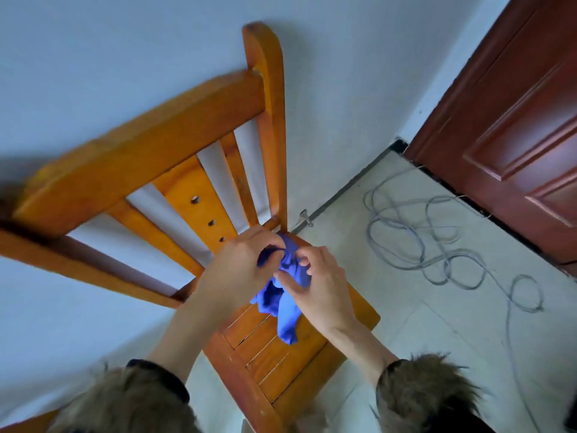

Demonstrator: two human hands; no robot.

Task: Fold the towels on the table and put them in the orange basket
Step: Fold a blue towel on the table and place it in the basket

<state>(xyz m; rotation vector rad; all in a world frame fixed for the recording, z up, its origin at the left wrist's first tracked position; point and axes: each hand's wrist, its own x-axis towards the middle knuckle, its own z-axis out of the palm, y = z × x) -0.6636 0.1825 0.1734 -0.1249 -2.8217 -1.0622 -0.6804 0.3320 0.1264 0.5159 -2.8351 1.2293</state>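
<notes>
Here both hands pinch bunched blue towel above chair.

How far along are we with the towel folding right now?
Nothing looks finished: no folded towel shows, and no orange basket or table is in view. In hand: the left hand and the right hand both pinch a bunched blue towel above the seat of a wooden chair, its lower end hanging loose. Left to do: fold this towel, put it in the basket, then any others, which I cannot see from here.
</notes>
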